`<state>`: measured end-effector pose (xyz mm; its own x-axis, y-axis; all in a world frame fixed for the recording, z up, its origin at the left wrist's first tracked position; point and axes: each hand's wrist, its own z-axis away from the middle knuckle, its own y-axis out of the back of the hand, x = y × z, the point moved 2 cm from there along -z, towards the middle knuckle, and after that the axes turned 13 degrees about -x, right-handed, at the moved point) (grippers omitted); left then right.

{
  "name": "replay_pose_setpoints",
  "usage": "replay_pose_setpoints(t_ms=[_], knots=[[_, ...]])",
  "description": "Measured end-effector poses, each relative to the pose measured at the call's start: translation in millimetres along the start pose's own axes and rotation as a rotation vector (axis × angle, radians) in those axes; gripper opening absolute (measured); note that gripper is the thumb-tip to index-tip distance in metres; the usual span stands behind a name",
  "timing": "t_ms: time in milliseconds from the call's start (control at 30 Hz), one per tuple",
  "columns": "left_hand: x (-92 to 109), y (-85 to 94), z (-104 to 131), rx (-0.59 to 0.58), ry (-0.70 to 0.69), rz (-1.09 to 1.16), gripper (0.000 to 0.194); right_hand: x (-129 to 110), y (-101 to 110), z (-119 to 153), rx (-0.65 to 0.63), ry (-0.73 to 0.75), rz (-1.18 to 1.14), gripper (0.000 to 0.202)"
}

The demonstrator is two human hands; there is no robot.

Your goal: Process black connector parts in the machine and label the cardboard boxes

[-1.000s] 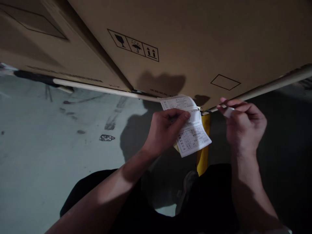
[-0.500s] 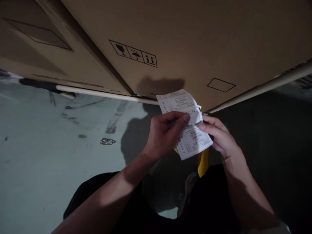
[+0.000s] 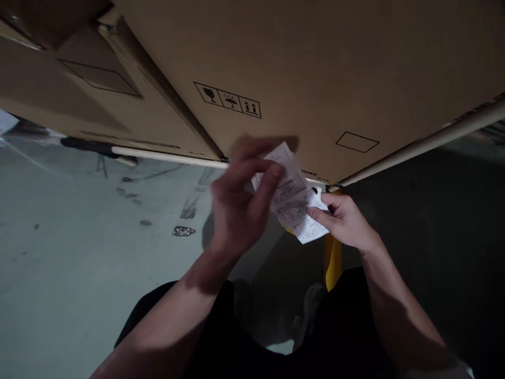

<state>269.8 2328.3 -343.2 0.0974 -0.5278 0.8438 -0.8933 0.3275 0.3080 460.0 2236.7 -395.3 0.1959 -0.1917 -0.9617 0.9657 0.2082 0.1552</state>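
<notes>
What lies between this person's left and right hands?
Folded sheets of white printed paper bridge the gap from the left hand to the right hand, as the head view shows.

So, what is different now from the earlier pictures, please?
The right hand, first apart from the printed sheet, has come left and taken hold of its right side. The left hand has moved left, to the sheet's upper part; its grip is blurred. The cardboard boxes stayed put.
</notes>
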Motion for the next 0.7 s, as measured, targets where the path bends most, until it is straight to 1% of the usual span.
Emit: replay_pose_setpoints(t_ms=[67, 133, 167, 200, 233, 300, 333, 367, 433, 467, 533, 600, 667, 700], knots=[[4, -10.5, 4, -0.142, 0.112, 0.098, 0.02, -6, -6, 0, -0.064, 0.025, 0.005, 0.021], [4, -21.5, 9, -0.215, 0.221, 0.171, 0.026, -11, -10, -1, -0.078, 0.077, -0.011, 0.021], [2, -25.6, 11, -0.213, 0.254, 0.201, 0.028, -13, -12, -2, -0.064, 0.107, 0.001, 0.021], [0, -28.5, 11, -0.187, 0.276, 0.228, 0.029, -15, -13, -2, -0.029, 0.134, 0.036, 0.02], [-3, -30.2, 12, -0.15, 0.291, 0.25, 0.029, -15, -14, -3, 0.027, 0.155, 0.092, 0.019], [-9, -32.0, 12, -0.094, 0.31, 0.273, 0.029, -14, -17, -3, 0.182, 0.172, 0.2, 0.012], [-11, -32.5, 11, -0.088, 0.312, 0.278, 0.028, -12, -18, -2, 0.254, 0.173, 0.217, 0.015], [-12, -33.1, 11, -0.097, 0.31, 0.283, 0.027, -10, -20, -2, 0.302, 0.167, 0.207, 0.023], [-12, -34.6, 12, -0.138, 0.301, 0.298, 0.027, -7, -22, -3, 0.312, 0.161, 0.164, 0.041], [-11, -35.3, 12, -0.155, 0.301, 0.303, 0.027, -7, -23, -4, 0.296, 0.167, 0.169, 0.041], [-10, -36.3, 13, -0.162, 0.326, 0.302, 0.028, -9, -21, -4, 0.286, 0.206, 0.254, 0.027], [-11, -37.2, 13, -0.149, 0.378, 0.31, 0.029, -12, -16, -3, 0.329, 0.26, 0.355, 0.008], [-15, -38.2, 11, -0.139, 0.434, 0.356, 0.028, -15, -11, -1, 0.348, 0.274, 0.419, 0.007], [-18, -38.6, 10, -0.134, 0.461, 0.386, 0.027, -15, -10, 1, 0.327, 0.274, 0.44, 0.009]])
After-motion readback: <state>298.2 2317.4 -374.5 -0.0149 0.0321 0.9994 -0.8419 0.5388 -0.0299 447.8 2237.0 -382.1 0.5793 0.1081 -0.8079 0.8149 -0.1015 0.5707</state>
